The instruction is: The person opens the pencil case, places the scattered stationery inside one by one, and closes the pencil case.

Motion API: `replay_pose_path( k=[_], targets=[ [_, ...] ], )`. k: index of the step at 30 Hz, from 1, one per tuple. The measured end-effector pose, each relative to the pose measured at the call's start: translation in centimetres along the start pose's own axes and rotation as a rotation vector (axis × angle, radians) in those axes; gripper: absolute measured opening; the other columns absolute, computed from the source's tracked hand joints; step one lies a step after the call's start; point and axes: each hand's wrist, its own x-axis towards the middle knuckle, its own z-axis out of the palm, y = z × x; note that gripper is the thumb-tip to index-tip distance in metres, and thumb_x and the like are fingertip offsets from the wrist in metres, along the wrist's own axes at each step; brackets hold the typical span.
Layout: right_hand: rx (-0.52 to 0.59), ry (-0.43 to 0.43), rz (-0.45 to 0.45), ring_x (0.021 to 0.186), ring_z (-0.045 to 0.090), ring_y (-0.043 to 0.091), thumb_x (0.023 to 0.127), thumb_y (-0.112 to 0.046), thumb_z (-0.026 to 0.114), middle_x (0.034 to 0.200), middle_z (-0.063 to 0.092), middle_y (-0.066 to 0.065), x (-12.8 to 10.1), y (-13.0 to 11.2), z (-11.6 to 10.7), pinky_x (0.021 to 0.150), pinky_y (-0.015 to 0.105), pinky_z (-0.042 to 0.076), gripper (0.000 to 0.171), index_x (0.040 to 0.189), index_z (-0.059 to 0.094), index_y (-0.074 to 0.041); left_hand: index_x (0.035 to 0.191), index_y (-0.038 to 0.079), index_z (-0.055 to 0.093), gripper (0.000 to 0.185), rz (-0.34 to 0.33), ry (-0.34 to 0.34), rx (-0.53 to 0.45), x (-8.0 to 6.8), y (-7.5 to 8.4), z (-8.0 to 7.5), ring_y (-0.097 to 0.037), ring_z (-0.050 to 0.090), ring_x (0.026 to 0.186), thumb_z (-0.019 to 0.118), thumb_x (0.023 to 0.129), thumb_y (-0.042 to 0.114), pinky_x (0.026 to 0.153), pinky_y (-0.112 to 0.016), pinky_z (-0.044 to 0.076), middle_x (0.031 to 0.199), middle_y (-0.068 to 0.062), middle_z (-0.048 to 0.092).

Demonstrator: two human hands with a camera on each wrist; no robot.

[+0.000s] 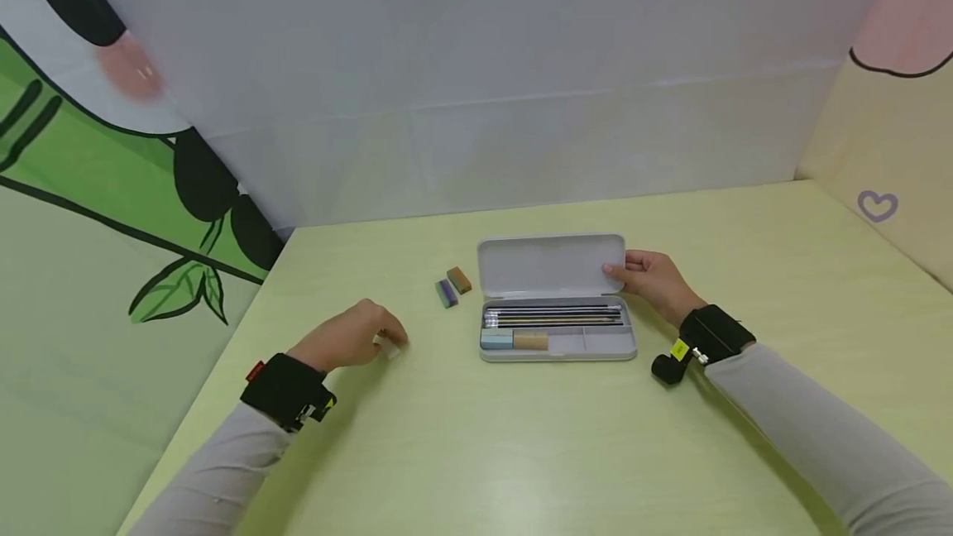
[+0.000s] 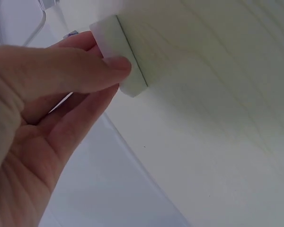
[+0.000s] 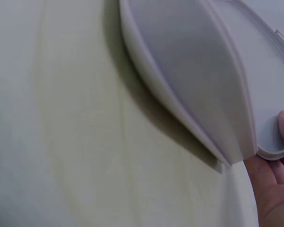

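Observation:
My left hand (image 1: 353,336) pinches a small white block, which looks like an eraser (image 2: 120,56), between thumb and fingers at the table surface left of the pencil case. With thumb on the inside and fingers behind, my right hand (image 1: 658,279) holds the right edge of the raised lid (image 1: 547,265). The white pencil case (image 1: 558,358) lies open on the table. Several pencils (image 1: 554,317) fill its back compartment. In the front one, a light blue block (image 1: 496,340) and a tan block (image 1: 531,342) sit side by side at the left.
Two small blocks, one purple and green (image 1: 447,294) and one brown (image 1: 459,279), lie on the pale table (image 1: 506,445) left of the case. A white cloth backdrop (image 1: 484,106) rises behind the table, with printed panels at both sides.

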Motion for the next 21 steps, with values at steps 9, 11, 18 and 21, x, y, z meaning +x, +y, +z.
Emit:
replay_pose_path(
  k=[9, 11, 18, 21],
  targets=[
    [-0.006, 0.003, 0.003, 0.085, 0.061, -0.009, 0.094, -0.024, 0.061, 0.135, 0.056, 0.021, -0.4, -0.7, 0.0, 0.08, 0.013, 0.053, 0.056, 0.138, 0.046, 0.007, 0.097, 0.008, 0.076, 0.026, 0.048, 0.063, 0.005, 0.2, -0.1, 0.2, -0.016, 0.069, 0.084, 0.068, 0.079, -0.008, 0.075, -0.028, 0.057, 0.094, -0.005, 0.075],
    [-0.001, 0.004, 0.0, 0.084, 0.061, -0.009, 0.094, -0.024, 0.061, 0.127, 0.063, 0.012, -0.5, -0.8, 0.0, 0.08, 0.013, 0.053, 0.056, 0.138, 0.046, 0.008, 0.095, 0.009, 0.076, 0.026, 0.051, 0.069, -0.002, 0.4, 0.1, 0.2, -0.013, 0.067, 0.081, 0.068, 0.078, -0.009, 0.073, -0.028, 0.056, 0.092, -0.004, 0.075],
    [0.011, -0.006, -0.016, 0.086, 0.062, -0.008, 0.092, -0.027, 0.065, 0.132, 0.06, 0.017, -0.7, -0.8, 0.0, 0.082, 0.014, 0.054, 0.06, 0.137, 0.046, 0.008, 0.091, 0.01, 0.076, 0.025, 0.043, 0.071, -0.015, 0.7, 0.9, -0.1, -0.011, 0.061, 0.076, 0.068, 0.077, -0.009, 0.071, -0.029, 0.054, 0.088, -0.001, 0.073],
    [0.042, -0.011, -0.038, 0.086, 0.064, -0.005, 0.089, -0.031, 0.069, 0.127, 0.064, 0.015, -0.8, -0.6, -0.2, 0.079, 0.015, 0.055, 0.063, 0.134, 0.05, 0.008, 0.091, 0.009, 0.076, 0.025, 0.046, 0.074, -0.014, 0.7, 1.1, 0.0, -0.012, 0.062, 0.076, 0.068, 0.076, -0.01, 0.071, -0.029, 0.054, 0.088, -0.002, 0.073]
  ],
)
